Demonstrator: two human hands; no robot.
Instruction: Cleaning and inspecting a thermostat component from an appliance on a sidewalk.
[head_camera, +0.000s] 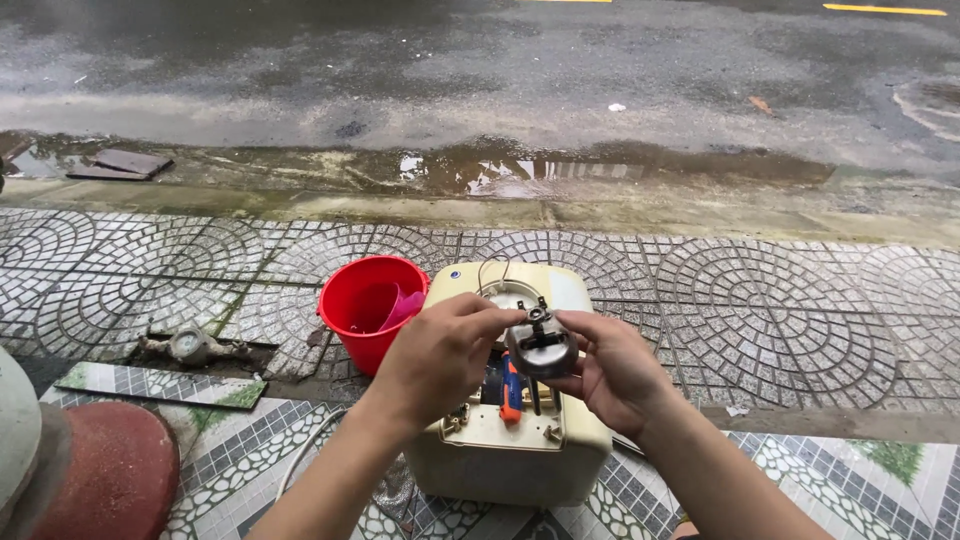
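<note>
My left hand and my right hand hold up a round grey metal part with a dark bracket on top. My right hand cradles it from below and the side, while my left fingertips pinch its top. Below the hands sits a cream boxy appliance with its cover off and a round opening at its far end. An orange-handled tool lies inside the appliance, partly hidden by the hands.
A red bucket with a pink item inside stands left of the appliance. A water meter sits in a recess at the left. A red round object is at the lower left. A wet road with a gutter puddle lies beyond the paving.
</note>
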